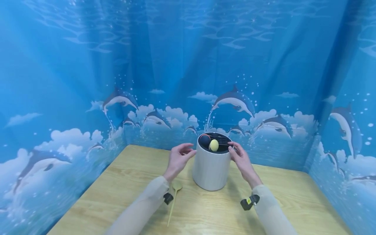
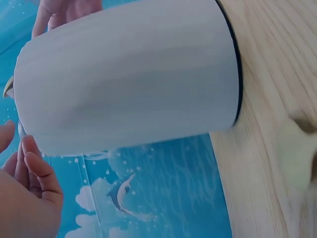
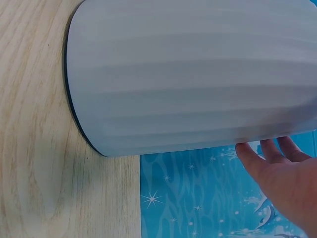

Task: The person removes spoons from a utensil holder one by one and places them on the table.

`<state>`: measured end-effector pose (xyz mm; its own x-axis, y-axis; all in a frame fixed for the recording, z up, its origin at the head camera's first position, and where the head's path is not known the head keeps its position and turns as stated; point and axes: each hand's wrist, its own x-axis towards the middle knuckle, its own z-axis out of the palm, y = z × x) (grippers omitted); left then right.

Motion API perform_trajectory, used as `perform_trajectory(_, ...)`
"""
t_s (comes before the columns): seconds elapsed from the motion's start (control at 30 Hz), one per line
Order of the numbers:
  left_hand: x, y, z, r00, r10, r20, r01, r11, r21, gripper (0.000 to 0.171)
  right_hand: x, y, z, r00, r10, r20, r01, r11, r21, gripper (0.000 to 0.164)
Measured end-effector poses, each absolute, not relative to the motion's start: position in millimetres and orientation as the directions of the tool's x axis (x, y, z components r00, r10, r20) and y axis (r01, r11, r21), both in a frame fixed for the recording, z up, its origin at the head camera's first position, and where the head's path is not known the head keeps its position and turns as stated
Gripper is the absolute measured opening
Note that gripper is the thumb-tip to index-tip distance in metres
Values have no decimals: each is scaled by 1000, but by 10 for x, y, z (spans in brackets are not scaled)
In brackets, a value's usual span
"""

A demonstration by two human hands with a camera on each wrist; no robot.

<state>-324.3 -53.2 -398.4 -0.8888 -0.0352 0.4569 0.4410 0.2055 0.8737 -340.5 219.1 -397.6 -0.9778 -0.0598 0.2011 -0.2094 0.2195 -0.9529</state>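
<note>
A white, finely ribbed cylindrical utensil holder (image 1: 211,171) stands upright on the wooden table, with a black slotted insert (image 1: 224,141) in its mouth. Two utensil heads poke up on the left side of that insert: a dark rounded one (image 1: 204,140) with an orange edge, and a pale yellow spoon (image 1: 214,145). My left hand (image 1: 179,158) is beside the upper left of the holder, fingers loosely bent and holding nothing. On the opposite side my right hand (image 1: 242,160) touches the holder near its rim; extended fingers (image 3: 252,156) rest against its wall in the right wrist view.
A long yellow-green spoon (image 1: 177,186) lies on the table (image 1: 211,212) next to my left wrist, its handle toward me. Behind the table hangs a blue curtain (image 1: 182,65) printed with dolphins. Each wrist wears a black strap device (image 1: 249,201).
</note>
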Motion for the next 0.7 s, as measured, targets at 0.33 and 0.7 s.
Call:
perform_trajectory(0.33, -3185, -260, -3890, -834, -70, 547, 527, 193, 828, 28, -3392, 2192, -3972, -977, -64, 203, -212, 208, -955, 57)
perform_trajectory(0.7, -3160, 6, -3860, -732, -40, 680, 658, 215, 721, 32, -3392, 2195, -3973, -978, -66, 198, -208, 208, -956, 57)
